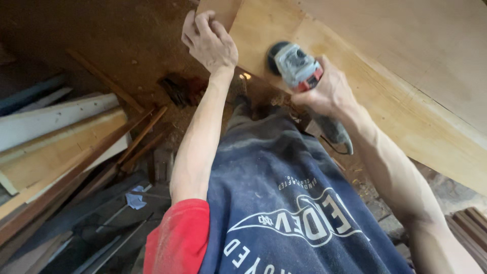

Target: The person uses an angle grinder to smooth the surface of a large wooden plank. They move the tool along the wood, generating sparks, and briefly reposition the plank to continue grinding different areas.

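My right hand [329, 94] grips a grey and red angle grinder [299, 68], whose black disc [276, 55] rests against the edge of a large pale plywood board [385, 61]. My left hand [209, 40] clamps the near corner of that board, fingers curled over its edge. The board slants from top centre down to the right. The grinder's dark handle [335, 133] sticks out below my right wrist. A blue apron with white print and a red sleeve fill the lower middle.
Planks and wooden strips [61, 152] lie stacked at the left, with dark metal bars [106, 233] below them. The dirt floor [127, 45] holds sawdust and a dark brush-like object [177, 89]. More wood pieces [469, 228] sit at the lower right.
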